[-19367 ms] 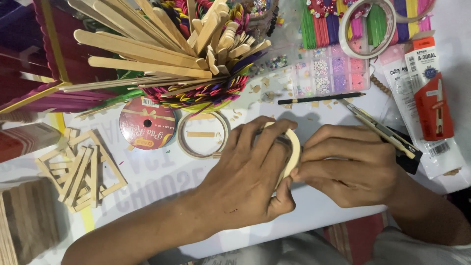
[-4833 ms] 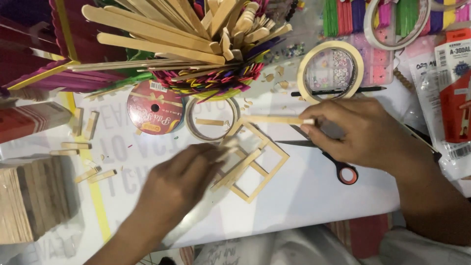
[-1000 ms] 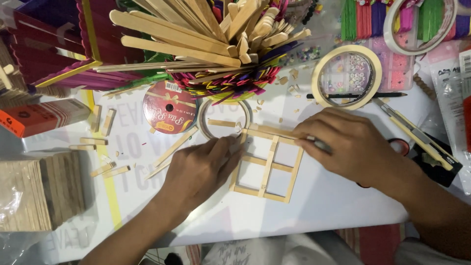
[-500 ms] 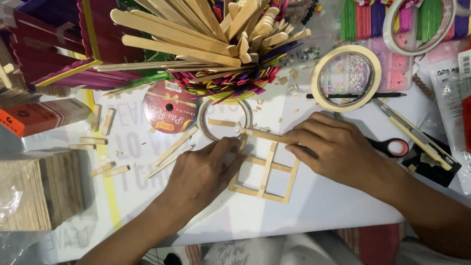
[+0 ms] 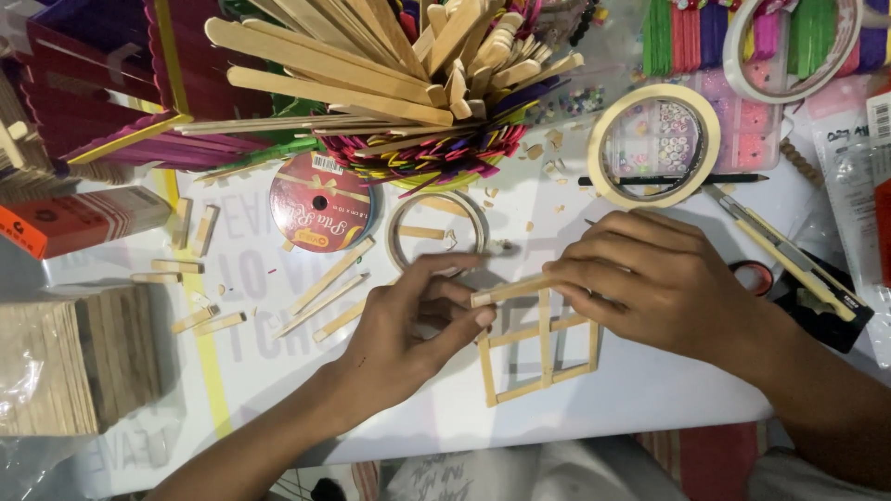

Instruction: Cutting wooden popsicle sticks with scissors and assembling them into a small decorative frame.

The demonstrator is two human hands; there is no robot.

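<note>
Stick [image 5: 510,289] is pinched by left hand [image 5: 413,325] and right hand [image 5: 650,278] grips at frame's [image 5: 543,357] twelve o'clock edge.

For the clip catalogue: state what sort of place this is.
Most likely a home or hobby craft table. A container of craft sticks, a masking tape roll and a ribbon spool crowd it, while the left hand and right hand assemble a stick frame.

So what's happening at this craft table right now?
A person is building a small wooden stick frame on the white table. The left hand and right hand together hold one plain stick along the frame's top edge. A masking tape roll, a red ribbon spool and a bundle of craft sticks lie beyond.
</note>
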